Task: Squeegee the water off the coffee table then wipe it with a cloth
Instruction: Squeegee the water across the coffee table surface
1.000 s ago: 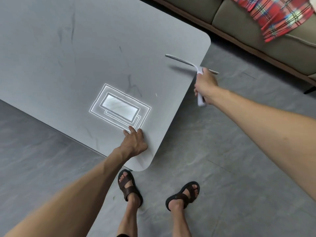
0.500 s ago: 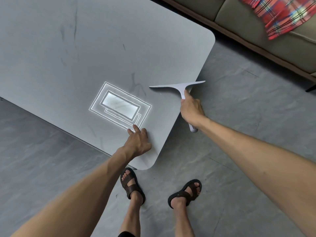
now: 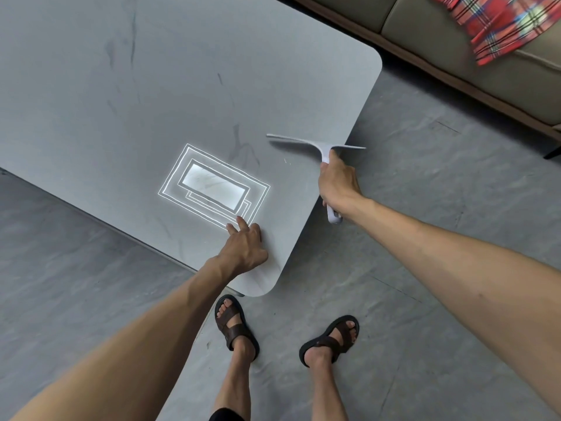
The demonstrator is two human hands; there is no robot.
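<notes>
A white squeegee was held by its handle in the right hand, the fingers wrapped fully around it so that the grip was closed on the handle, whose lower end stuck out below the hand past the table's edge. The blade lay across the grey tabletop near its right edge, one end reaching in over the surface and the other end overhanging the edge above the floor. Whether the blade was pressed onto the surface or just above it could not be told.

The left hand was laid flat on the tabletop near the rounded near corner, fingers spread and extended, holding nothing. Just beyond its fingertips a bright reflection of nested rectangular outlines was seen on the surface. A few dark veins and faint streaks were visible in the tabletop; standing water could not be made out clearly.

Two feet in dark brown sandals were planted on the grey floor just below the table's corner. At the upper right a beige sofa was seen, with a red plaid cloth draped over its cushion, well apart from the table.

No brand, label or legible writing was seen on any object.
</notes>
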